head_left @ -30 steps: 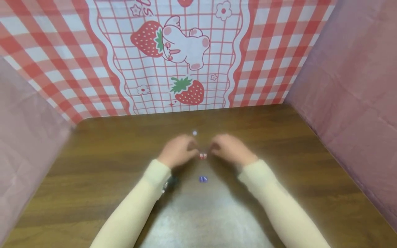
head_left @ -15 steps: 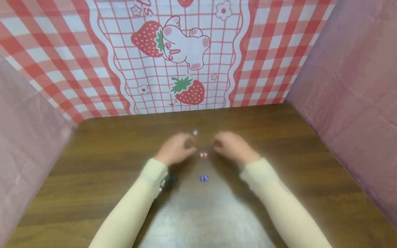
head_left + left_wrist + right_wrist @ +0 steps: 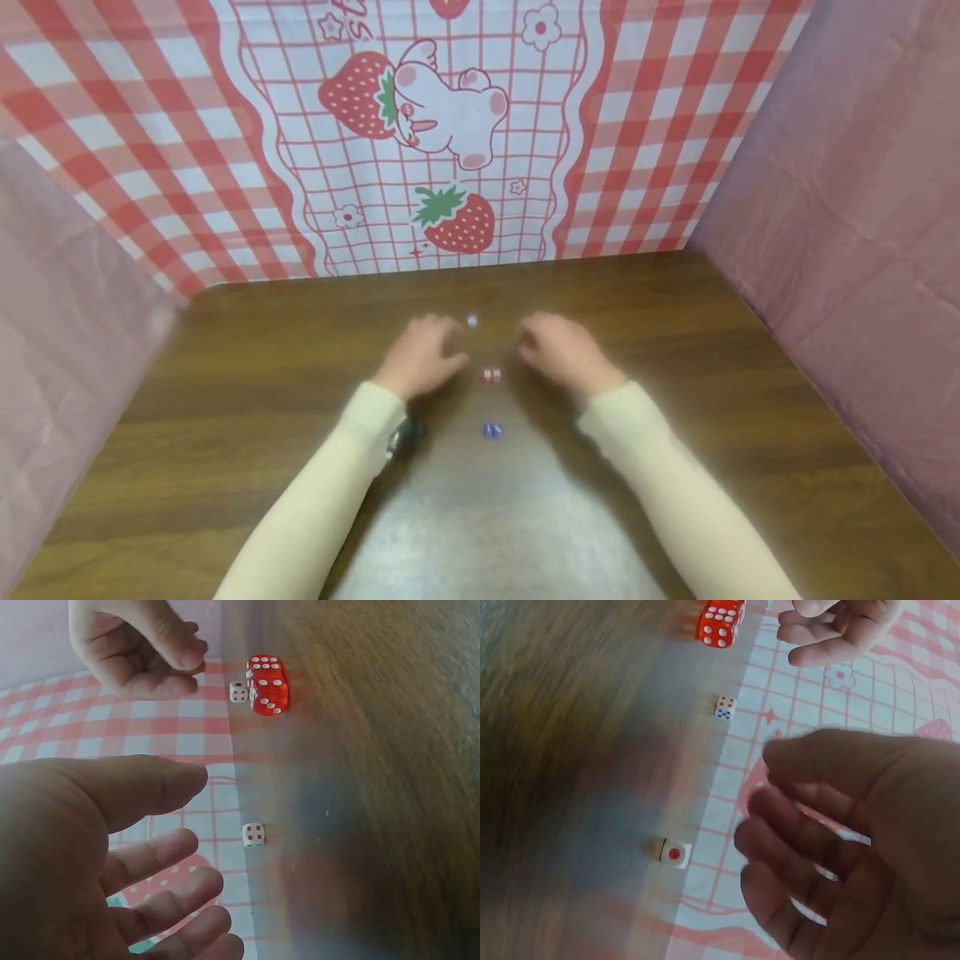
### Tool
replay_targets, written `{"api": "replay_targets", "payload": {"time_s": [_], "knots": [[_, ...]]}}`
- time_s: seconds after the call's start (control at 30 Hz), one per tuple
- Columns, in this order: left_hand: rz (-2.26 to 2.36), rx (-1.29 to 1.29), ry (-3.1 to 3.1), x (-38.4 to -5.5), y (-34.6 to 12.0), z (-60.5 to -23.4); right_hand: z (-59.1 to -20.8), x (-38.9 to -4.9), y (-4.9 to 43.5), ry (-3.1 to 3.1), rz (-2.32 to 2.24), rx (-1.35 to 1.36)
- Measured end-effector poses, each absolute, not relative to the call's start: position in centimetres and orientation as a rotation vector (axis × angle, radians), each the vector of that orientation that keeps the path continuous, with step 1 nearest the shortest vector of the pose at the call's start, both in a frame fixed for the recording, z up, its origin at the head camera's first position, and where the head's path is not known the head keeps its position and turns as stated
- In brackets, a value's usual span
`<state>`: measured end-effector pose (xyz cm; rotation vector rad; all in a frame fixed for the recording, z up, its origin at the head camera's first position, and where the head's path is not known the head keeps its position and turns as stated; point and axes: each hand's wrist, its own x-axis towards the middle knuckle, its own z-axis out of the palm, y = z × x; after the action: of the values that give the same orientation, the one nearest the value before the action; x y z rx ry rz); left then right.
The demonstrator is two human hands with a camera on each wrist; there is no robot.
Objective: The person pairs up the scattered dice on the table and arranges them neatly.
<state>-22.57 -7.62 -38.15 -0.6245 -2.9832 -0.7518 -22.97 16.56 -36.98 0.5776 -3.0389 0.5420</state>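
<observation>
On the table, the red dice, probably light, hard, slick, suit a pinch on opposite faces; beyond them, a white die; flanking them, left hand and right hand, fingers loose, holding nothing.

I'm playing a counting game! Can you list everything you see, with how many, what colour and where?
White dice: at least two, white with coloured dots, on the table near the hands
Red dice: two, see-through red, side by side between the hands
Blue dice: seemingly two, blurry, blue-purple, nearer the person than the red pair
Table: one, brown, under the dice
Patterned cloth: one, red and white with strawberries, behind the table
Side cloths: two, pink, left and right
Dark thing: one, blackish, by the left cuff; too blurry to name
Sleeves: two, cream, on the forearms
Left hand: one, bare, left of the red dice
Right hand: one, bare, right of them
</observation>
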Motion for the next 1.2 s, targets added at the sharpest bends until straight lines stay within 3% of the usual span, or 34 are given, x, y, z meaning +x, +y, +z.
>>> {"api": "replay_targets", "payload": {"time_s": [0.33, 0.87, 1.2], "knots": [[-0.729, -0.611, -3.037, -24.7, -7.5, -38.6, -37.5, -23.9, 19.2, -3.014, 0.544, 0.286], [-0.63, -0.733, -3.097, -27.9, -5.5, -38.8, -38.2, -26.2, 18.7, -3.08, 0.473, 0.437], [-0.596, -0.552, -3.119, -28.7, -4.6, -39.3, -39.6, -26.9, 18.3, -3.129, 0.555, 0.374]]}}
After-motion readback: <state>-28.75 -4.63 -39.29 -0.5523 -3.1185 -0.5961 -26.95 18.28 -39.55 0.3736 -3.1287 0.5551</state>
